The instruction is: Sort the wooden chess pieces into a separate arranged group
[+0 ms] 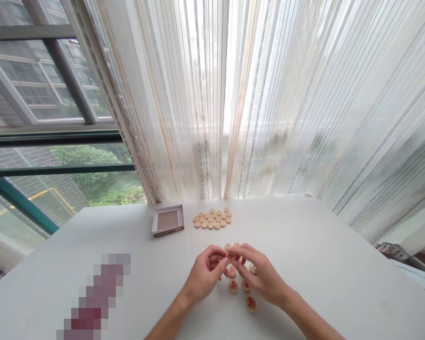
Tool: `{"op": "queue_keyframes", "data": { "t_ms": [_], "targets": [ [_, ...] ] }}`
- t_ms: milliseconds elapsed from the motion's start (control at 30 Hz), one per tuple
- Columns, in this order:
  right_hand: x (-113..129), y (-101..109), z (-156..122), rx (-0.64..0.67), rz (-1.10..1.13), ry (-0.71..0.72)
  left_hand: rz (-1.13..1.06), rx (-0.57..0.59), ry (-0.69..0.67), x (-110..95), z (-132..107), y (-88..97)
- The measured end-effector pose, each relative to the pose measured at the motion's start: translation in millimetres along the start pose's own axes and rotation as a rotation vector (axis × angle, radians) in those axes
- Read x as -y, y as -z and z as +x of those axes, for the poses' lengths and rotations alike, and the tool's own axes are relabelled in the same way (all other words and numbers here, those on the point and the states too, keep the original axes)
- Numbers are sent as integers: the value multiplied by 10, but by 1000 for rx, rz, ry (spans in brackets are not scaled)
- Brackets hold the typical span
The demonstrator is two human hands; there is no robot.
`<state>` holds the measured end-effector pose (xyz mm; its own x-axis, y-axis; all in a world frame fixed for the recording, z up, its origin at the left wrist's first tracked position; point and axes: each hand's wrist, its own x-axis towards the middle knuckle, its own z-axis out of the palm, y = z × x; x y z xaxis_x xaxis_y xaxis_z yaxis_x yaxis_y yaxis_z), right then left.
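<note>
My left hand (206,275) and my right hand (264,273) meet above the white table, fingers curled toward each other. Pinched between their fingertips is a round Chinese chess piece (230,257) with a red character on top. Around and under the hands lie several more red-marked pieces, among them a piece (233,286) and another (251,303) nearest me. A piece with a dark character (253,268) is partly covered by my right hand. Just beyond the fingertips are two pieces, one of them a red-marked piece (237,244).
Farther back, several plain-topped wooden pieces (211,225) sit grouped in rows. Left of them is a shallow open box (169,231) on the white table (134,278). A striped curtain (184,118) hangs behind the table, with a window (49,85) at left. A blurred patch covers the left front.
</note>
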<state>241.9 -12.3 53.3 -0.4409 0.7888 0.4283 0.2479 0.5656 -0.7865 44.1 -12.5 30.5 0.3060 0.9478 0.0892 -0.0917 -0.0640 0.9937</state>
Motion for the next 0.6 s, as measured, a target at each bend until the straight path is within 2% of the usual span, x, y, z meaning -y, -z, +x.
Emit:
{"op": "queue_keyframes", "data": {
  "t_ms": [200,600],
  "targets": [
    [32,-4,-5,-37,8,-12,-3,9,25,-16,-7,-23],
    [30,-4,12,-24,9,-42,32,28,-31,-60,-25,-39]
  ]
}}
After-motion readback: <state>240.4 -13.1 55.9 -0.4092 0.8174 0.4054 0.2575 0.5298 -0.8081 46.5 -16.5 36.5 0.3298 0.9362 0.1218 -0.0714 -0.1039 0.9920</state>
